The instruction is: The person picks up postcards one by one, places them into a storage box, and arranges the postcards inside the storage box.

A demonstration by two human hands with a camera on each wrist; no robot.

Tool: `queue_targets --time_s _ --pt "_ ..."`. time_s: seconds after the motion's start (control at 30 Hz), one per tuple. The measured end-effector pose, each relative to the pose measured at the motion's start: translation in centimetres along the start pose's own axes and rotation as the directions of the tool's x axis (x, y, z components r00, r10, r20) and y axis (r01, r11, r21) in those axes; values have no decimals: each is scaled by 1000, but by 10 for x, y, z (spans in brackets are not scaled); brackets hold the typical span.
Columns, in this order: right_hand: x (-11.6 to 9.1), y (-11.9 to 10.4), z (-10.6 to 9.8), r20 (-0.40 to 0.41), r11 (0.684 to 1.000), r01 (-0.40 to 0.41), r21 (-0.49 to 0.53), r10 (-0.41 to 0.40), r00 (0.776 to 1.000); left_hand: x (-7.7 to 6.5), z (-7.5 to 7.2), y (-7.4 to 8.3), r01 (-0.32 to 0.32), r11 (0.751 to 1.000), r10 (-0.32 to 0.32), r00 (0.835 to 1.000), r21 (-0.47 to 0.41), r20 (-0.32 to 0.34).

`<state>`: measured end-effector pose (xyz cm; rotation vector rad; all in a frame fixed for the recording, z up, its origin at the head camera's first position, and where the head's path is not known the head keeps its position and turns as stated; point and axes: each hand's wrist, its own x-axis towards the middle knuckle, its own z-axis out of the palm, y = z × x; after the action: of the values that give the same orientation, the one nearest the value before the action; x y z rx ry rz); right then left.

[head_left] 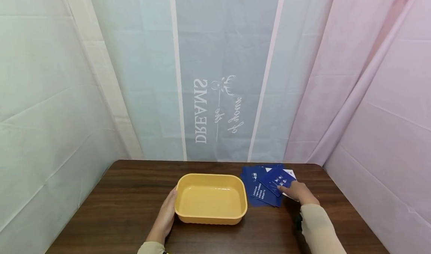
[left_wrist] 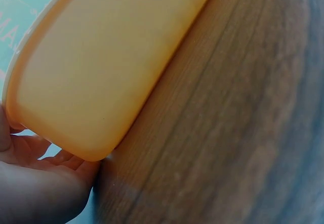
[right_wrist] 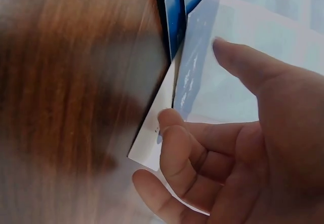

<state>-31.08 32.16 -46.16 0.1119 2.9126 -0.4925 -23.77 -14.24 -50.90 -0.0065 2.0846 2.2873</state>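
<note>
A yellow rectangular basin (head_left: 210, 221) sits upright on the table. My left hand (head_left: 165, 214) holds its left end, the fingers along the outer wall; in the left wrist view the fingers curl against the basin (left_wrist: 96, 72) just below its rim. To the basin's right lies a loose pile of flat blue cards (head_left: 250, 173) with white print. At the pile's right side my right hand (head_left: 297, 192) pinches a blue printed card (head_left: 274, 177). Seen from the right wrist, its thumb lies on the glossy face, and a white card (right_wrist: 154, 133) lies by the fingers.
The dark wooden table (head_left: 134, 194) ends at a hanging grey-blue curtain (head_left: 229, 40) with white lettering. White cloth (head_left: 40, 115) hangs on the left, and pinkish-white cloth (head_left: 387, 134) on the right. The basin and the card pile stand close together.
</note>
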Motion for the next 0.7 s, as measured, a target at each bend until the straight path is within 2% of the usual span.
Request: queue_targets --time_s 0.3,0.5,0.7 --pt "16 -7 -6 70 999 -49 7 48 996 0 -1 -1 5 1000 -5 1000 0 -5" --pt "32 -9 -4 50 990 -131 58 129 990 1 -1 -2 6 1000 -6 1000 5 -7" --pt "38 -13 0 22 983 -166 72 165 986 1 -1 -3 10 1000 -10 1000 -1 -5"
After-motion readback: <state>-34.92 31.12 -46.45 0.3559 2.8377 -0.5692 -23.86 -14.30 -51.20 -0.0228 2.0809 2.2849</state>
